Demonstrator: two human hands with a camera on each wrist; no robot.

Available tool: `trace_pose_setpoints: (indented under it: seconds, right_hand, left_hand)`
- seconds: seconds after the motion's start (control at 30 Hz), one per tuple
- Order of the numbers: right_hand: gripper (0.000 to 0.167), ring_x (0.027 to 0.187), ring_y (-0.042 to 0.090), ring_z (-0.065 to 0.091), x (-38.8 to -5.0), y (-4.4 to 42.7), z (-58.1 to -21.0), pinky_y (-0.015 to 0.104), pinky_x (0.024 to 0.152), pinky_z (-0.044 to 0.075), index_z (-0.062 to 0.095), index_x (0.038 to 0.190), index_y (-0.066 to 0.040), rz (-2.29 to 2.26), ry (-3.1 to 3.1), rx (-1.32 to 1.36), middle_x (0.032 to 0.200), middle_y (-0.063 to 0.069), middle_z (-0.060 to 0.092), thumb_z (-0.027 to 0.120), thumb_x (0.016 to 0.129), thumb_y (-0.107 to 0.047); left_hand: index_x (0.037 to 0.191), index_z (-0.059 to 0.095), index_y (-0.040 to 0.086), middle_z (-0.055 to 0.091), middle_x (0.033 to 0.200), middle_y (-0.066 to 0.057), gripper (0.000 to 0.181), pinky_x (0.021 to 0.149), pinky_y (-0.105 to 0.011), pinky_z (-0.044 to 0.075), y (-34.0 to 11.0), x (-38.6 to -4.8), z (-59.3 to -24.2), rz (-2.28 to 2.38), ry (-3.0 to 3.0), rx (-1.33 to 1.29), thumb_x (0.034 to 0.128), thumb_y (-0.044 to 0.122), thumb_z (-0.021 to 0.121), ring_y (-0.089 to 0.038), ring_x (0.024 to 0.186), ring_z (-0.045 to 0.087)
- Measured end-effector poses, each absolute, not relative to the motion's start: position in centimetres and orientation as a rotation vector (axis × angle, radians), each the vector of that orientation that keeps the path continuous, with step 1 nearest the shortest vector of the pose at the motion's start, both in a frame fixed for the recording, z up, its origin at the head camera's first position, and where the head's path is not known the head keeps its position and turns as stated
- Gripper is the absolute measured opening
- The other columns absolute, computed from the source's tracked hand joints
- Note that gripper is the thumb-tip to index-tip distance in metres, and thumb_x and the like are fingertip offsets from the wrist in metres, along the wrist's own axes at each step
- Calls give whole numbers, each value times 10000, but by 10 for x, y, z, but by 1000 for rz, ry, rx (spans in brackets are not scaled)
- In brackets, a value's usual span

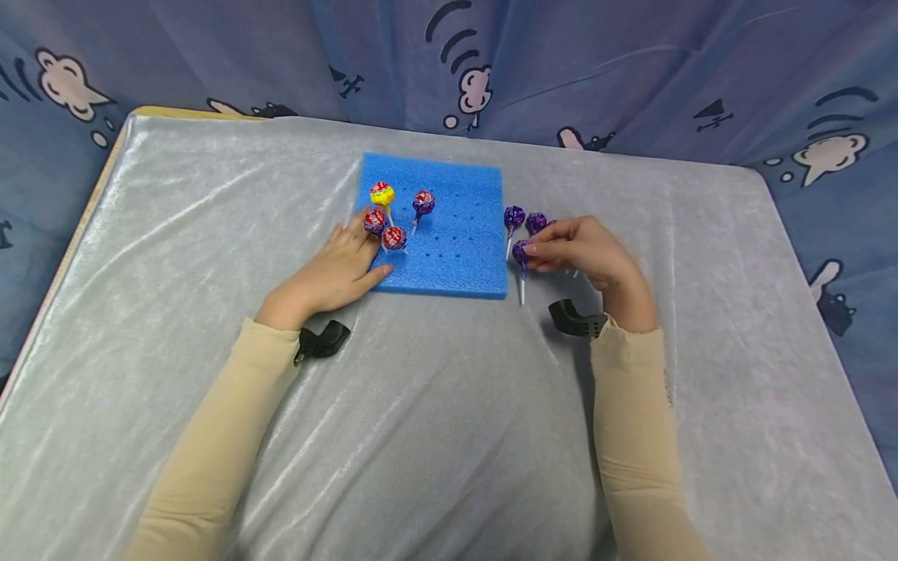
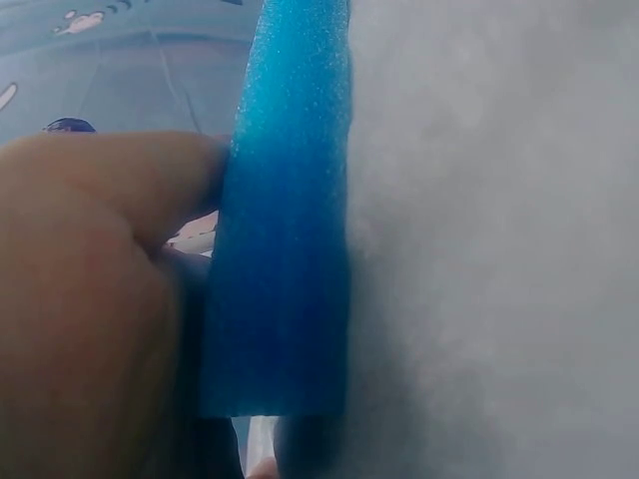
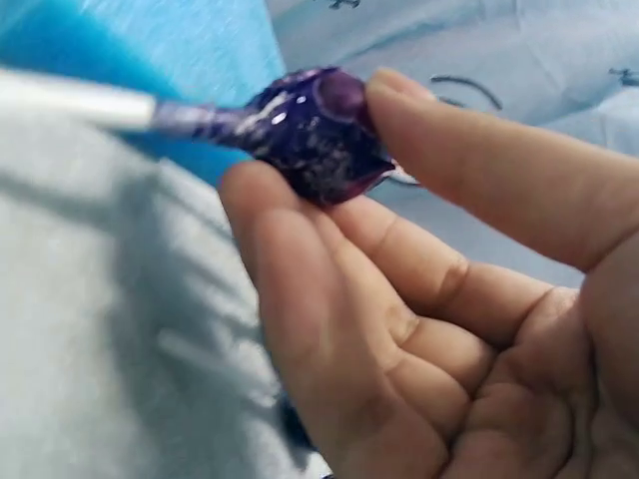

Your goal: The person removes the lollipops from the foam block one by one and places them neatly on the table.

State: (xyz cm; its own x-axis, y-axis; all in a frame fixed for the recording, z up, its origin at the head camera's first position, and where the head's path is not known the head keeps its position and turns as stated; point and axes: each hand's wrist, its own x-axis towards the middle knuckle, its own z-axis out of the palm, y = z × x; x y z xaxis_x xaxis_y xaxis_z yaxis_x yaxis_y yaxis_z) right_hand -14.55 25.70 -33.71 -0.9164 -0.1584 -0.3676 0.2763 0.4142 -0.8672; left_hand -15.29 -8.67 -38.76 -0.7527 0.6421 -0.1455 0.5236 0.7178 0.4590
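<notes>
My right hand [image 1: 588, 251] pinches a purple-wrapped lollipop [image 1: 521, 252] by its candy end, stick pointing down, just right of the blue foam board [image 1: 456, 276]. In the right wrist view the thumb and fingertips hold the purple wrapper [image 3: 321, 130]. My left hand [image 1: 335, 269] rests on the board's left edge, fingers spread and thumb near the front corner. Beside it stand a yellow-and-red lollipop [image 1: 382, 194] and two red-topped ones [image 1: 375, 221], [image 1: 394, 238]; another lollipop [image 1: 424, 203] stands farther right. In the left wrist view the hand [image 2: 80, 299] touches the board's side [image 2: 280, 249].
More purple lollipops [image 1: 514, 216], [image 1: 536, 224] lie right of the board, partly hidden by my right hand. Small holes dot the board's top. A grey cloth [image 1: 435, 405] covers the table, and a blue patterned curtain [image 1: 596, 62] hangs behind it.
</notes>
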Motion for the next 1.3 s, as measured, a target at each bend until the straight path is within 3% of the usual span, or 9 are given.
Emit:
trace_pose_setpoints:
  seconds: [0.17,0.53,0.8,1.3]
  right_hand:
    - [49,661,131,661,-149,259,-345,274,645,551,706,878,9,-1514,2244,174,777,28,683,674,860,-24]
    - [135,655,144,679,-152,253,-351,252,600,550,667,880,107,-1439,2238,215,746,66,693,697,839,-18]
    - [135,629,135,666,-151,253,-350,258,586,549,684,826,75,-1381,2259,202,725,66,688,720,829,-55]
    - [118,637,128,672,-149,261,-345,254,597,548,699,881,89,-1403,2259,181,726,57,697,681,852,-24]
  left_hand:
    - [1427,280,-94,71,1542,-247,625,1118,-531,4,-87,-153,-387,564,2637,921,1010,359,388,-300,1427,-102]
    - [1418,299,-91,84,1542,-244,610,1118,-528,-2,-87,-153,-387,575,2635,914,1011,355,387,-293,1427,-104]
    - [1416,305,-90,81,1540,-247,610,1120,-522,-6,-87,-152,-387,572,2633,906,1010,359,385,-297,1426,-104]
    - [1398,325,-97,79,1540,-250,587,1119,-529,2,-87,-153,-388,576,2630,907,1014,344,381,-299,1426,-106]
